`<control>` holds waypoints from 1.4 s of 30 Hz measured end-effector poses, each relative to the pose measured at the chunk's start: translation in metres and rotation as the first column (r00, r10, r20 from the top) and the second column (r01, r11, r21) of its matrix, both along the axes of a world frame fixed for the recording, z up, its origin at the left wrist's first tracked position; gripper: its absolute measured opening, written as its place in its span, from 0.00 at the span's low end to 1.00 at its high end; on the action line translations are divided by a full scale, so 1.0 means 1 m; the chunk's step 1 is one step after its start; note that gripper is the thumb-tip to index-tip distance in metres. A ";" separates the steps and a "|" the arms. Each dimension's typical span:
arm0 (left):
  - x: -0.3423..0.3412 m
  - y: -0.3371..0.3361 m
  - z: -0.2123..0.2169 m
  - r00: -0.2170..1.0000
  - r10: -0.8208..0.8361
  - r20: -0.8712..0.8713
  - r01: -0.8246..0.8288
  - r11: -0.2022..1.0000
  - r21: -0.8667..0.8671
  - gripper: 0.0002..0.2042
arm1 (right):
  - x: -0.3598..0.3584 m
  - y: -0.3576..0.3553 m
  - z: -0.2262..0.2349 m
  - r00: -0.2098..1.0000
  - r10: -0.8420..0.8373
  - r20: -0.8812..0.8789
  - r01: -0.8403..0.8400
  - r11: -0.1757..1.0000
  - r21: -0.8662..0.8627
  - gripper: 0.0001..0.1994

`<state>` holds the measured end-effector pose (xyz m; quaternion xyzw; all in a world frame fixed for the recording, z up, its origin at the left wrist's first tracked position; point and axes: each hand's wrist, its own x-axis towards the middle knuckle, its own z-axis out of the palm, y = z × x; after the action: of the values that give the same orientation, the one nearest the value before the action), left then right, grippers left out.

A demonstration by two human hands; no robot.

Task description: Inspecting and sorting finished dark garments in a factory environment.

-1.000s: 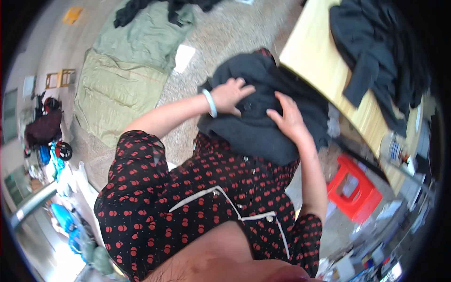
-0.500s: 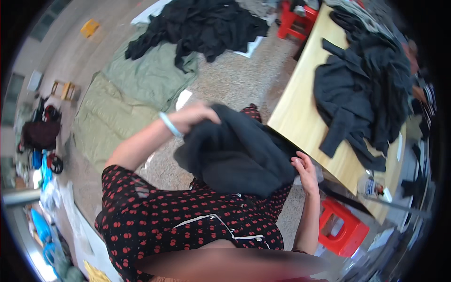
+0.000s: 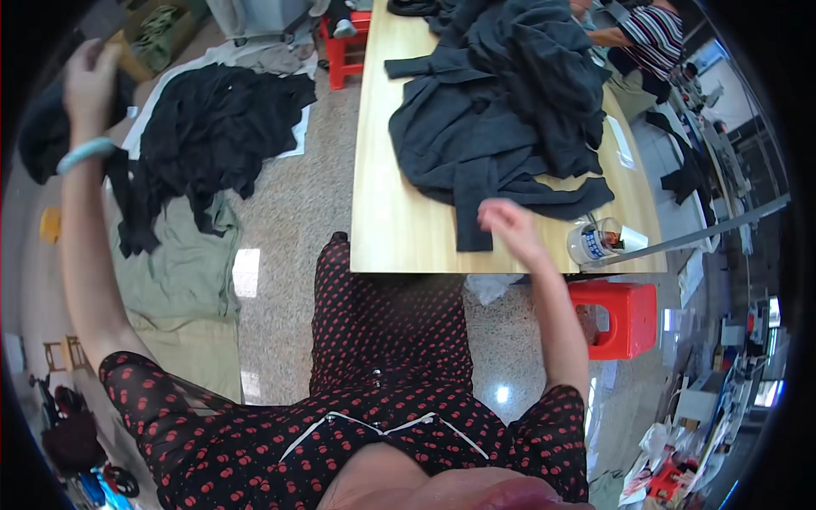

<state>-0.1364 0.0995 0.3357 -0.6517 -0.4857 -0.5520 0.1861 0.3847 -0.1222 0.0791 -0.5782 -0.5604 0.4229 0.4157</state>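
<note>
My left hand (image 3: 92, 81), with a pale bangle (image 3: 85, 155) on the wrist, is stretched out to the far left. A black garment (image 3: 47, 132) shows behind this hand and wrist. The fingers are blurred, and I cannot tell whether they grip the cloth. Over the table's near part is my right hand (image 3: 510, 228), its fingers curled together with nothing in them. Just beside it lies a sleeve of a dark grey garment (image 3: 442, 136), part of a heap on the table. Another pile of black garments (image 3: 225, 127) rests on the floor to the left.
The pale wooden table (image 3: 382, 229) stands ahead. A clear plastic tub (image 3: 586, 244) is at its near right corner, above a red stool (image 3: 629, 319). Another red stool (image 3: 344, 59) stands by its far left side. Green cloth (image 3: 183, 272) covers the floor. A person in stripes (image 3: 650, 42) is beyond.
My left hand has swung from in front of me to the far left, and the dark garment has left my lap. My right hand has moved forward over the table. The view has turned.
</note>
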 end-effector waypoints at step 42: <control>0.234 -0.224 -0.254 -0.113 0.520 0.847 0.900 -0.308 0.309 0.28 | -0.203 -0.141 0.093 0.448 0.858 0.251 -0.862 0.341 0.375 0.11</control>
<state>0.0972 -0.1249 0.0815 -0.1777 -0.2245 -0.2508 -0.9247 0.1813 -0.2631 0.1721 -0.0845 -0.8624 0.4321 0.2498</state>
